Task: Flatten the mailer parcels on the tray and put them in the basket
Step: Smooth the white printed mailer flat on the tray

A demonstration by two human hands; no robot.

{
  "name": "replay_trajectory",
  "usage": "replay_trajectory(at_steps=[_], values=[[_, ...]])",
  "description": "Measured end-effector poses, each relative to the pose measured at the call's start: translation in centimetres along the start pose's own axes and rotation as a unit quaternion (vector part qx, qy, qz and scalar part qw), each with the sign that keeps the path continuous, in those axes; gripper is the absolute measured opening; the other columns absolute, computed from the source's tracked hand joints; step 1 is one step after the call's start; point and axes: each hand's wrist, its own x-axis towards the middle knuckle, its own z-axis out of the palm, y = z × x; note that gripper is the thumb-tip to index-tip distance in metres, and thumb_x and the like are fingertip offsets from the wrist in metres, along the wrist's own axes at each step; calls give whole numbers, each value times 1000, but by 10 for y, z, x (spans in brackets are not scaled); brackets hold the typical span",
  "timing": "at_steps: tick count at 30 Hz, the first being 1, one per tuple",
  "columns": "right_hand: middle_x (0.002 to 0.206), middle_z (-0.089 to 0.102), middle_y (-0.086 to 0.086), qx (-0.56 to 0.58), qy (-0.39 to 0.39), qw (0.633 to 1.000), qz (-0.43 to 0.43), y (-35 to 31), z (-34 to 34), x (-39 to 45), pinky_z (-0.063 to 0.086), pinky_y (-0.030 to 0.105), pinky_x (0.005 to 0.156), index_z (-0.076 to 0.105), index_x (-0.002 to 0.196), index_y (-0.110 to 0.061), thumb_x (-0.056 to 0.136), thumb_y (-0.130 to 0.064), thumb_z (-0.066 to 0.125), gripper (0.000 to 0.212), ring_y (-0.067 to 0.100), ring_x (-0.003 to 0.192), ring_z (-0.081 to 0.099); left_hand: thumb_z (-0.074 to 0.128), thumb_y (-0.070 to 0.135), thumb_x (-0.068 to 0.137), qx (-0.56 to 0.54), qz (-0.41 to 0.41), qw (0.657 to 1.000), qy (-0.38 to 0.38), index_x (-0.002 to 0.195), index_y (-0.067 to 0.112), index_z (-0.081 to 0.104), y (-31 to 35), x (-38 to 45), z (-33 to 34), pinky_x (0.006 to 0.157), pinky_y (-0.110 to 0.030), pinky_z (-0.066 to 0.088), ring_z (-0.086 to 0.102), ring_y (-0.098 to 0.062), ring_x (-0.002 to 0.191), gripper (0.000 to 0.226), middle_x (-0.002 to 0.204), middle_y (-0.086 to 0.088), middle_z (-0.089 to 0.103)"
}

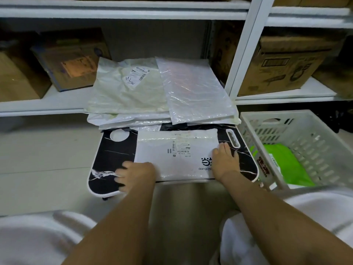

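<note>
White mailer (pixel 176 153) lies flat on black marble-look tray (pixel 112 150), centre of frame, long axis left-right. Left hand (pixel 133 174) at lower-left corner, fingers curled, spilling onto tray; whether clamped on edge, cannot tell. Right hand (pixel 224 159) open, palm pressed on right edge. Basket (pixel 248 123) at right of frame, just beside tray, green parcel (pixel 286 165) already inside. Right hand nearer basket; judged move: lift mailer rightward. More mailers (pixel 160 92) stacked upper centre.
</note>
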Motion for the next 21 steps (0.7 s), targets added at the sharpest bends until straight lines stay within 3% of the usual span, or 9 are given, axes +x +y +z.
replay_trajectory(at_steps=[1, 3, 6, 9, 12, 14, 17, 19, 21], values=[[160, 7, 14, 34, 22, 999, 22, -11, 0, -1, 13, 52, 118, 20, 150, -10, 96, -21, 39, 58, 28, 149, -1, 43, 35, 91, 88, 77, 993, 29, 147, 20, 22, 0, 5, 10, 113, -52, 17, 12, -33, 143, 62, 156, -14, 12], [161, 4, 13, 90, 64, 993, 44, -38, 6, -8, 7, 55, 118, 13, 153, -13, 100, -34, 29, 59, 27, 149, -3, 26, 44, 96, 196, 259, 944, 53, 152, 29, 2, 1, 3, 23, 115, -55, 3, -8, -29, 147, 62, 160, -8, -8], [157, 27, 12, 146, 128, 981, -6, -76, 27, -26, 17, 63, 110, 31, 148, -19, 97, -44, 36, 57, 30, 146, 21, 8, 48, 98, 264, 375, 888, 31, 148, 31, -18, -9, -7, 46, 115, -56, -6, -20, -27, 145, 59, 157, -7, -25], [153, 35, 11, 144, 100, 983, -44, -87, 56, -36, 24, 67, 106, 31, 147, -25, 95, -50, 41, 58, 32, 142, 30, -8, 47, 95, 302, 417, 857, 29, 142, 30, -31, -23, -3, 63, 115, -56, -9, -26, -27, 143, 55, 151, -7, -36], [152, 38, 10, 144, 89, 984, -55, -82, 71, -39, 28, 68, 103, 33, 146, -31, 101, -50, 20, 50, 35, 139, 36, -21, 48, 82, 312, 465, 828, 7, 138, 33, -36, -39, 7, 72, 113, -57, -12, -29, -28, 141, 60, 149, -4, -39], [150, 40, 10, 133, 49, 988, -58, -79, 76, -39, 31, 69, 102, 32, 146, -33, 101, -51, 9, 54, 37, 137, 38, -11, 51, 87, 315, 492, 812, -6, 146, 35, -18, -47, 11, 77, 113, -59, -5, -15, -29, 145, 61, 156, -3, -23], [148, 43, 11, 124, 24, 991, -49, -77, 78, -37, 31, 69, 99, 32, 145, -34, 100, -53, 2, 58, 40, 135, 40, 21, 47, 94, 316, 480, 817, -41, 148, 33, 22, -46, 8, 76, 108, -62, 13, 22, -34, 143, 56, 157, -5, 19], [148, 44, 12, 118, 14, 992, -47, -77, 78, -36, 32, 69, 98, 33, 145, -34, 99, -53, 2, 58, 41, 134, 40, 16, 48, 94, 321, 486, 812, -39, 147, 37, 18, -48, 10, 77, 109, -61, 11, 21, -34, 144, 55, 157, -4, 19], [147, 45, 12, 108, 11, 993, -48, -77, 77, -36, 33, 69, 98, 34, 144, -34, 99, -52, 3, 58, 41, 133, 42, -6, 51, 88, 321, 489, 810, -29, 146, 42, -3, -46, 11, 75, 112, -59, -4, -1, -31, 147, 59, 160, 0, -1]])
